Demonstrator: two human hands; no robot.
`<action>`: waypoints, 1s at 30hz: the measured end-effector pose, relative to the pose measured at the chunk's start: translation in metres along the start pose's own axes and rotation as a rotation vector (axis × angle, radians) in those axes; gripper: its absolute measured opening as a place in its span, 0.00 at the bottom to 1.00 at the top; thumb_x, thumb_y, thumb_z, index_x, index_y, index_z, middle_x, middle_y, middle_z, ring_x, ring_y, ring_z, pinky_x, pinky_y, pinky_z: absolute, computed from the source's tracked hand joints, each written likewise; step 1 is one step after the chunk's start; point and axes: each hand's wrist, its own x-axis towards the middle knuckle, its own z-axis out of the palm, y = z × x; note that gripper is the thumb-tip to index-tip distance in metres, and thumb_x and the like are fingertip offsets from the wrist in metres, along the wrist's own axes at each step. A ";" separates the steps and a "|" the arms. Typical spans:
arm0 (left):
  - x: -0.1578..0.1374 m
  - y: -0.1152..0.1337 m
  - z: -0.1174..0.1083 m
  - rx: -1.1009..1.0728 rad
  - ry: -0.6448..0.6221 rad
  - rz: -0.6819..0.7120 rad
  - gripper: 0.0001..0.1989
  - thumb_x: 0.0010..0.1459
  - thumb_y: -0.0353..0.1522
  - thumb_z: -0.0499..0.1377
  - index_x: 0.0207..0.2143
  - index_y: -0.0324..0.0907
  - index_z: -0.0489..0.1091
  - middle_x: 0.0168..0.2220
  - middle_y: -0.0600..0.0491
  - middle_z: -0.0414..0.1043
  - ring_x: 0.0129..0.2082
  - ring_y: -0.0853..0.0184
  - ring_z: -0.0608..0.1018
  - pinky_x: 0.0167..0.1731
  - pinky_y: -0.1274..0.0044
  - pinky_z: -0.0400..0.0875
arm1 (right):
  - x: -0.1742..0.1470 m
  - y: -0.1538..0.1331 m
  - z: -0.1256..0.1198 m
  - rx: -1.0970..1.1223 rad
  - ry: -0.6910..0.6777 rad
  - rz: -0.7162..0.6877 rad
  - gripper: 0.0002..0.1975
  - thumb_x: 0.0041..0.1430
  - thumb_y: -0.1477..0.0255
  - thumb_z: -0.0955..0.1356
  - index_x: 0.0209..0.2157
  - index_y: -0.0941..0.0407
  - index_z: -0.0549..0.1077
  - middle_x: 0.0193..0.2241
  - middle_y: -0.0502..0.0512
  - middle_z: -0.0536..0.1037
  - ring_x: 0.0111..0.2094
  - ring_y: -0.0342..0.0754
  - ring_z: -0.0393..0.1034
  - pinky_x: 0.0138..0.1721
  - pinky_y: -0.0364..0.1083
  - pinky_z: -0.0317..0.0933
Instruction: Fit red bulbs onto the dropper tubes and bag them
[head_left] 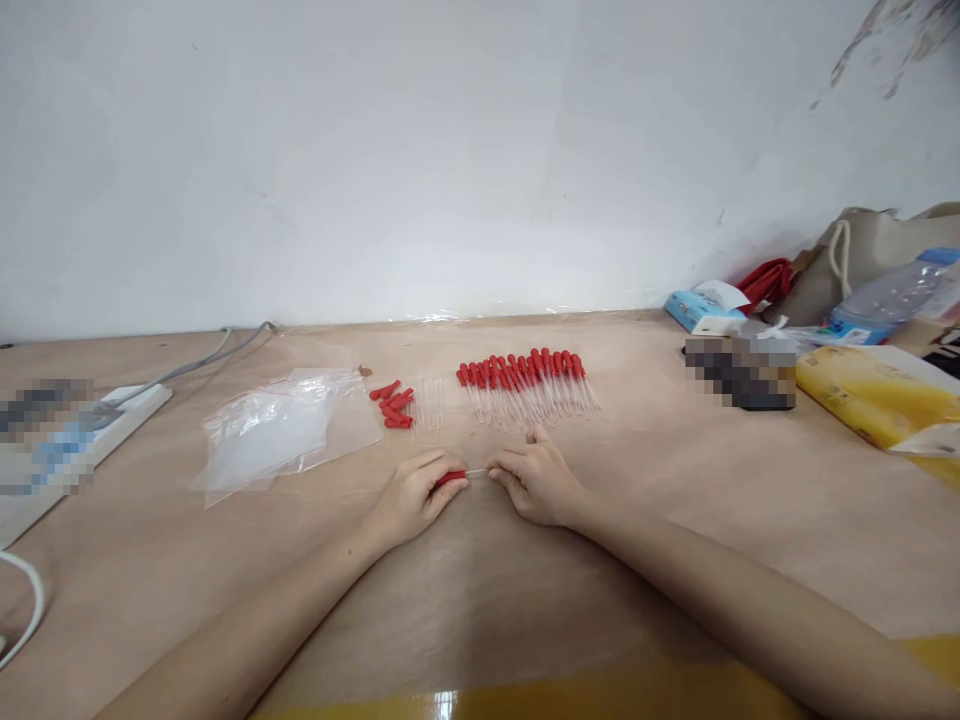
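Note:
My left hand (424, 492) is closed around a red rubber dropper bulb (451, 478). A thin clear dropper tube (477, 472) runs from the bulb's open end to my right hand (536, 478), whose thumb and fingers pinch its other end. How deep the tube sits in the bulb is hidden. Beyond my left hand lie several loose red bulbs (397, 407), and beside them a row of bare clear tubes (430, 402). Past my right hand, many droppers with red bulbs (521, 372) lie side by side, tips toward me.
Clear plastic bags (277, 430) lie left of the loose bulbs. A power strip (142, 405) with cables is at far left. On the right are a blue tissue pack (705, 308), a blurred dark object (739, 375), a yellow pack (877, 395) and a plastic bottle (892, 295).

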 end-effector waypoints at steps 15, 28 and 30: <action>0.001 -0.026 -0.014 0.155 0.124 0.197 0.09 0.57 0.30 0.53 0.42 0.43 0.66 0.37 0.51 0.70 0.37 0.67 0.71 0.39 0.74 0.66 | 0.012 -0.025 -0.012 -0.024 -0.118 0.132 0.09 0.52 0.74 0.62 0.24 0.57 0.73 0.21 0.52 0.75 0.24 0.43 0.64 0.36 0.46 0.47; 0.000 -0.070 -0.024 0.456 0.415 -0.183 0.14 0.56 0.33 0.53 0.45 0.42 0.67 0.46 0.46 0.62 0.45 0.58 0.67 0.45 0.65 0.64 | 0.102 0.031 0.005 -0.071 0.088 0.784 0.10 0.49 0.69 0.62 0.20 0.56 0.70 0.23 0.53 0.75 0.30 0.49 0.68 0.37 0.49 0.51; 0.000 -0.072 -0.022 0.420 0.391 -0.198 0.13 0.56 0.34 0.53 0.44 0.42 0.68 0.46 0.46 0.62 0.46 0.59 0.67 0.45 0.66 0.65 | 0.105 0.035 0.013 -0.128 0.070 0.791 0.11 0.50 0.68 0.62 0.21 0.56 0.71 0.25 0.55 0.75 0.31 0.50 0.68 0.38 0.50 0.50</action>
